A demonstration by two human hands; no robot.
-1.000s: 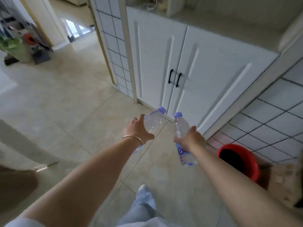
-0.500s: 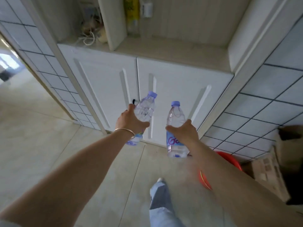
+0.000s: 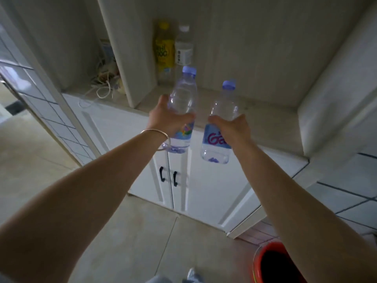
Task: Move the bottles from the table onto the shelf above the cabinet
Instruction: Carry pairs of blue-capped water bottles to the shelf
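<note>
Two clear plastic bottles in hand, one per hand, both held upright in the air in front of the shelf (image 3: pixel 255 117), not on it. My left hand (image 3: pixel 166 119) is wrapped around the left bottle (image 3: pixel 182 99) at mid-body; my right hand (image 3: pixel 231 127) is wrapped around the right bottle (image 3: pixel 219 137) over its blue label. Each has one lilac screw cap, ribbed smooth walls and a rounded shoulder. The bottles are near each other, not touching.

Two more bottles stand at the back of the shelf, touching or just beside each other: one yellow bottle (image 3: pixel 163 48), one clear white-capped bottle (image 3: pixel 183 48); label text too blurred to read.

Cabinet (image 3: pixel 214 180) below: two flat white doors, two black bar handles. One thin metal bangle (image 3: pixel 155 131) on my left wrist. One red bucket (image 3: pixel 271 264) on the tiled floor at lower right, round, dark inside.
</note>
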